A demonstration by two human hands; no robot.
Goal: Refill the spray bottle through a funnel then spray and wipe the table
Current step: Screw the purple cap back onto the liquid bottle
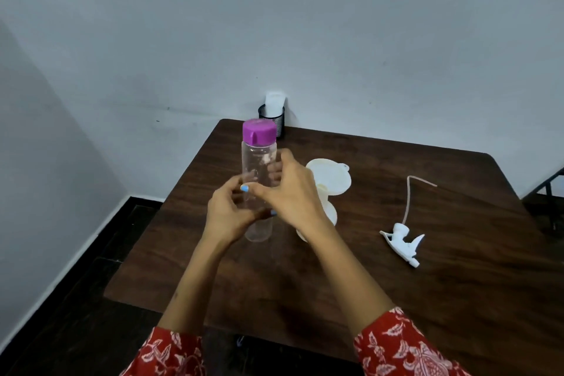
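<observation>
- A clear bottle (258, 180) with a purple cap (259, 131) is held upright above the near-left part of the dark wooden counter (427, 299); whether its base touches the wood is hard to tell.
- The left hand (227, 212) is curled round the lower part of the bottle from the left side, fingers bent against the clear wall.
- The right hand (290, 189) wraps the middle of the bottle from the right, its thumb across the front and its fingers (274, 169) showing through the plastic behind.
- The purple cap is on the bottle; the inside looks clear, and how much liquid it holds cannot be told.
- Just right of the hands stands a cream funnel (331, 177), its wide mouth facing up, seated on a pale spray bottle (331, 215) that the right forearm largely hides.
- Further right, well apart from the bottles, a white trigger sprayer head (403, 241) lies on its side on the counter, its thin pinkish tube (409, 201) curving away toward the back.
- At the far edge against the wall, a black mesh cup (273, 119) holds something white (274, 101).
- Red sleeves with a pale leaf print (406, 348) cover both forearms near the bottom edge.
</observation>
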